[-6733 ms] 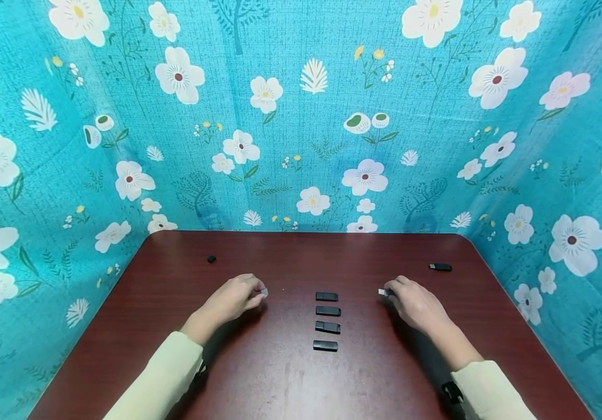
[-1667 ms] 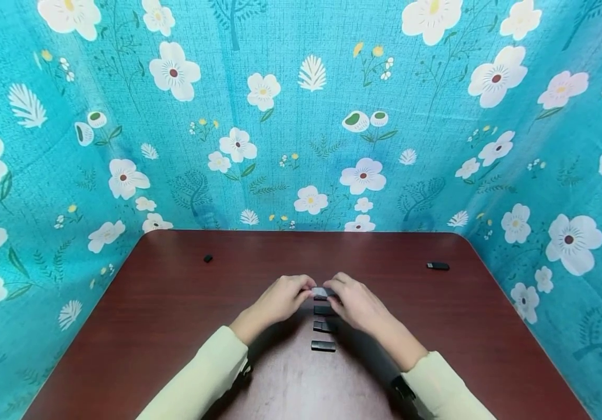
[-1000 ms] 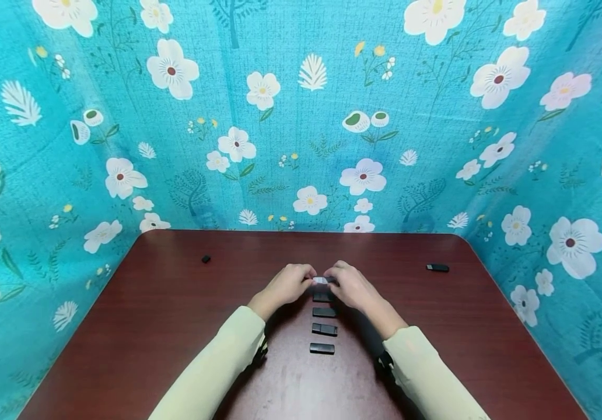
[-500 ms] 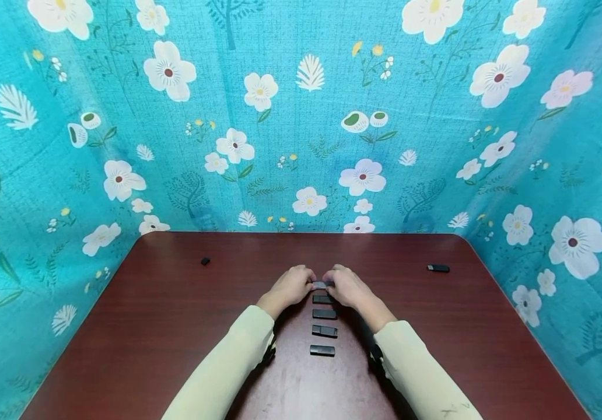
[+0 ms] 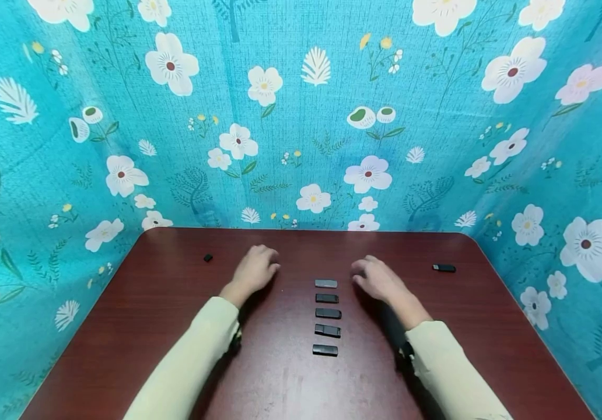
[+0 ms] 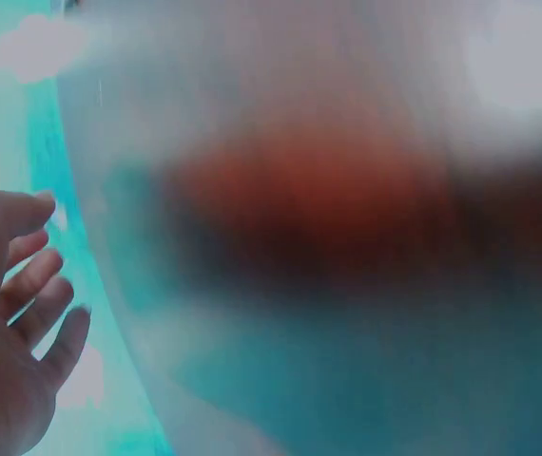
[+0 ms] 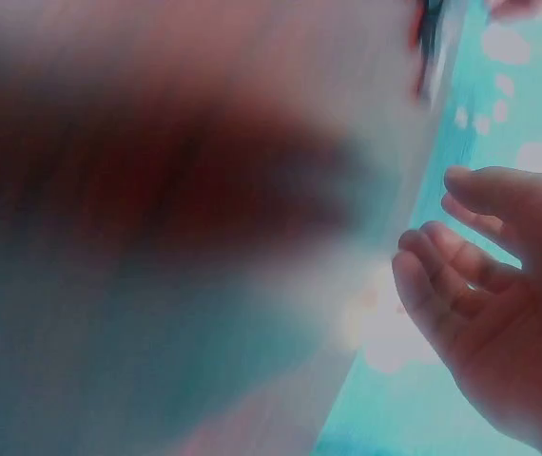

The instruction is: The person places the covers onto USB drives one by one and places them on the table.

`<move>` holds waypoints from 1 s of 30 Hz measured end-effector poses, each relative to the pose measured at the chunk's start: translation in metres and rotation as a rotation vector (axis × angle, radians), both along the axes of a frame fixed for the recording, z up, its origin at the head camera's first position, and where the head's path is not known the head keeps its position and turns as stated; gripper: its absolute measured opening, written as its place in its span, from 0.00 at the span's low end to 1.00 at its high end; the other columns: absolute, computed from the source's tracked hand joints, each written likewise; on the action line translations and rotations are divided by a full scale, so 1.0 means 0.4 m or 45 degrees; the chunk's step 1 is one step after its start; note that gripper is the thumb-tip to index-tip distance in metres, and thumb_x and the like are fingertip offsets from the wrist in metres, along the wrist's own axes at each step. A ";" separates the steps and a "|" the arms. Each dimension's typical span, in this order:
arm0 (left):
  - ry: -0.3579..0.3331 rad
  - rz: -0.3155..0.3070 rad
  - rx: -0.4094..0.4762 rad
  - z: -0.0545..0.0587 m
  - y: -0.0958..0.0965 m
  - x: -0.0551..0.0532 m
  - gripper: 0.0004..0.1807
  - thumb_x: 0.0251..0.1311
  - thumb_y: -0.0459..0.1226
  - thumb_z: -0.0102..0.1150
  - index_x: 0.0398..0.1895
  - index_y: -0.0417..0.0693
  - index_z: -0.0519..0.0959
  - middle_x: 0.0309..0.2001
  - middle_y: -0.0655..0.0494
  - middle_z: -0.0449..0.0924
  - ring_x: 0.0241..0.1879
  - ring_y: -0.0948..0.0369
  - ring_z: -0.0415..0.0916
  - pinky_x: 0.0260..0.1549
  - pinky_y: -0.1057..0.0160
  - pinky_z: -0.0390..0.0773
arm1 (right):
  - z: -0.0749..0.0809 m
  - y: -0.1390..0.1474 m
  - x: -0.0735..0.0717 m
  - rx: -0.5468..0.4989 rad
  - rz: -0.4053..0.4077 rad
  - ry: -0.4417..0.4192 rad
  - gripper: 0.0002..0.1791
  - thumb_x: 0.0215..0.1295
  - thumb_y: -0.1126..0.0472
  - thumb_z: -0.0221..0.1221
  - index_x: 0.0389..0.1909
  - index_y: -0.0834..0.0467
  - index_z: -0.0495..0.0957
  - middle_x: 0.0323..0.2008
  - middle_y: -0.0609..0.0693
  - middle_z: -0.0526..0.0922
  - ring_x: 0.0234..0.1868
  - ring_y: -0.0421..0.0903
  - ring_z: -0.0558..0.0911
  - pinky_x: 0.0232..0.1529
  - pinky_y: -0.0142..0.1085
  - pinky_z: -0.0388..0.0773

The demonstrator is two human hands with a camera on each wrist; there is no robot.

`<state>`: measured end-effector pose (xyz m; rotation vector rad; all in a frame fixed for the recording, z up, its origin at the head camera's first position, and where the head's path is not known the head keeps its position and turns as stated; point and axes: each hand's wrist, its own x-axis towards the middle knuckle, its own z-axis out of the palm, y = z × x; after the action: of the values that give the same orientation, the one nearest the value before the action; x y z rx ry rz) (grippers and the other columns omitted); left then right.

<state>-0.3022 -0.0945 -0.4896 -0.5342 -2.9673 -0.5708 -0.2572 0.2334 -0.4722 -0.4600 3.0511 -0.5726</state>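
Observation:
In the head view, a grey USB stick [image 5: 325,283] lies at the far end of a column of black USB sticks [image 5: 328,314] on the table. My left hand [image 5: 254,269] is left of the column, fingers loosely bent and holding nothing. To the column's right, my right hand [image 5: 381,279] is likewise without anything in its grasp. Both wrist views show the fingers relaxed and apart from any object. A small black cap [image 5: 208,257] lies beyond the left hand, and an uncapped black USB stick [image 5: 444,268] with its metal plug showing lies beyond the right.
The dark red-brown table [image 5: 280,385] has rounded far corners. A turquoise curtain [image 5: 290,116] with white flowers hangs behind it and along both sides. Much of each wrist view is blurred.
Earlier the hands held separate parts, then came together over the column's far end. They have let go of the grey USB stick there and moved apart, left hand leftward, right hand rightward.

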 end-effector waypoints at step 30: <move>-0.245 0.314 -0.205 0.010 -0.341 -0.055 0.25 0.75 0.37 0.51 0.69 0.33 0.68 0.66 0.30 0.67 0.66 0.35 0.60 0.60 0.33 0.66 | -0.041 0.476 0.000 0.149 -0.373 -0.054 0.23 0.69 0.69 0.55 0.63 0.71 0.70 0.60 0.76 0.69 0.58 0.74 0.68 0.56 0.67 0.70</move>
<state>-0.3242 -0.2307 -0.4857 -0.1226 -3.2119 -0.3823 -0.2574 0.4240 -0.4884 0.0036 3.1082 -0.3970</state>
